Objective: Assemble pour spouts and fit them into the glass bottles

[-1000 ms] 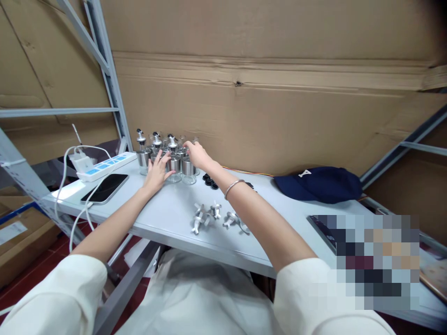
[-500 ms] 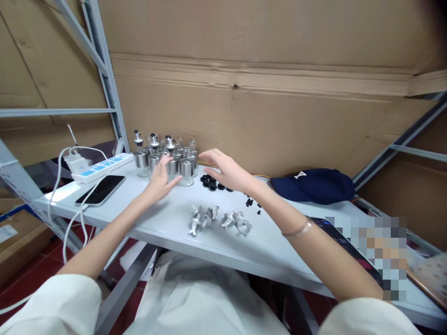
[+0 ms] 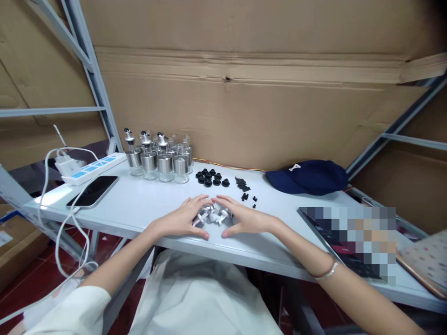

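Near the front edge of the white table, several silver pourer caps (image 3: 217, 216) lie gathered between my two hands. My left hand (image 3: 185, 217) curves around their left side, fingers apart from the thumb. On the right, my right hand (image 3: 248, 216) mirrors it with its fingers curved and its thumb low. Both hands rest at the pile's sides, partly hiding it. Beyond them sit black stoppers (image 3: 209, 177), flat black pieces (image 3: 242, 184) and small black parts (image 3: 245, 197). Glass bottles with steel sleeves (image 3: 165, 166) stand at the back left, some topped with pourers.
A phone (image 3: 92, 191) and a white power strip (image 3: 96, 167) with trailing cables occupy the left end. Toward the right lie a navy cap (image 3: 307, 177), a partly blurred tablet-like screen (image 3: 324, 235) and a spotted case (image 3: 426, 263). Cardboard (image 3: 244, 116) walls the back.
Both hands have come down and toward me, from near the bottles and black stoppers to around the silver caps. The caps, earlier spread out, now sit closer together.
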Demonstrator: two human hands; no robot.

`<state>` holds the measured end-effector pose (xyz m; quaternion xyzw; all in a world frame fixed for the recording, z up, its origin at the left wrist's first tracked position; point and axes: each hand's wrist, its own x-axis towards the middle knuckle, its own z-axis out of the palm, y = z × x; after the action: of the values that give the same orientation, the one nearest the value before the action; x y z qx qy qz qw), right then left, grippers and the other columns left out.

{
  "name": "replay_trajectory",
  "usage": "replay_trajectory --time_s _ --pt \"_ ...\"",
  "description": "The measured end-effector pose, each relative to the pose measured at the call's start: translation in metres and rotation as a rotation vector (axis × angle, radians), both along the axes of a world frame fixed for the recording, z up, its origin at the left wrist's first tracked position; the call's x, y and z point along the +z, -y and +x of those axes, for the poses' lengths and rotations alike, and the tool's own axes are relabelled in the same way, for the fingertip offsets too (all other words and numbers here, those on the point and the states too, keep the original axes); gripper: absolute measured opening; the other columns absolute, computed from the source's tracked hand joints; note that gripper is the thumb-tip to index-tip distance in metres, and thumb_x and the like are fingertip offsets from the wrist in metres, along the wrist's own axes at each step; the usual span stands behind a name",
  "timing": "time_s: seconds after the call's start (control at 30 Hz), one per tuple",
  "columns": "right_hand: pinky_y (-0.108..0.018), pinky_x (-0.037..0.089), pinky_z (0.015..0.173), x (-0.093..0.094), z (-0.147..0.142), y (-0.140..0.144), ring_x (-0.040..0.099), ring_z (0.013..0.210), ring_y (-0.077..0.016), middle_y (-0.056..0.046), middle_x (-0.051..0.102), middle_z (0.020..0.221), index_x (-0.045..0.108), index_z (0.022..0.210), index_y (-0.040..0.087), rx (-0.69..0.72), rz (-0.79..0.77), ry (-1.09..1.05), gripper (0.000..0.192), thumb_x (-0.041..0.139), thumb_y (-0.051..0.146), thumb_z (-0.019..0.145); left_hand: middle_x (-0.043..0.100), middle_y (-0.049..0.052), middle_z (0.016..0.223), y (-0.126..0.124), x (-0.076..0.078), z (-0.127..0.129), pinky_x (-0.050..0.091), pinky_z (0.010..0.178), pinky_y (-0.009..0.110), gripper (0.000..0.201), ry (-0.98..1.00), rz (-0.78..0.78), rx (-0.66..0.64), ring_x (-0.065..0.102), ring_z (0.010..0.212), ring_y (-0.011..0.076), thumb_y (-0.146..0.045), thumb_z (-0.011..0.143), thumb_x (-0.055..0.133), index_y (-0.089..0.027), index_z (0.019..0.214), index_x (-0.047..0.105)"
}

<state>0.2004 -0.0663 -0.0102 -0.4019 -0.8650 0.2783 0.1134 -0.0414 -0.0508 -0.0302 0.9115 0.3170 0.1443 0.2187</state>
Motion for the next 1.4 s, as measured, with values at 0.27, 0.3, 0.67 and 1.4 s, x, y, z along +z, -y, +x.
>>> replay_trajectory --time_s 0.27,0.3,0.67,1.4 --pt "-0.040 0.030 0.108 0.000 -0.012 -0.007 0.035 0.129 -0.0252 -0.016 0.036 0.139 0.029 0.138 0.016 0.047 0.064 -0.067 0.082 0.070 0.038 0.070 0.028 0.013 0.143 -0.024 0.013 0.010 0.029 0.108 0.043 0.082 -0.056 -0.072 -0.140 0.029 0.133 0.0286 -0.052 0.065 0.068 -0.023 0.133 0.032" --pt "-0.040 0.031 0.108 0.001 -0.012 -0.008 0.037 0.128 -0.0256 -0.015 0.037 0.138 0.029 0.138 0.016 0.047 0.057 -0.069 0.083 0.070 0.039 0.069 0.026 0.014 0.143 -0.030 0.015 0.010 0.028 0.109 0.043 0.087 -0.082 -0.097 -0.163 0.026 0.135 0.0298 -0.051 0.062 0.071 -0.022 0.133 0.031" --pt "-0.038 0.042 0.095 0.029 0.000 -0.054 0.053 0.113 -0.0217 -0.011 0.056 0.124 0.050 0.122 0.020 -0.184 -0.113 -0.325 0.046 0.046 0.046 0.085 0.050 0.006 0.124 -0.094 0.052 0.019 0.039 0.091 0.030 0.042 0.205 -0.471 -0.149 0.048 0.111 0.0174 -0.049 0.081 0.053 -0.023 0.113 0.048" --pt "-0.026 0.046 0.071 0.002 -0.013 -0.053 0.063 0.074 -0.0146 -0.004 0.069 0.080 0.067 0.089 0.015 -0.122 -0.042 -0.163 0.021 0.061 0.028 0.073 0.066 0.002 0.078 -0.099 0.009 0.022 0.042 0.067 0.023 0.027 0.312 -0.689 -0.109 0.059 0.071 0.0105 -0.030 0.067 0.072 -0.015 0.088 0.064"
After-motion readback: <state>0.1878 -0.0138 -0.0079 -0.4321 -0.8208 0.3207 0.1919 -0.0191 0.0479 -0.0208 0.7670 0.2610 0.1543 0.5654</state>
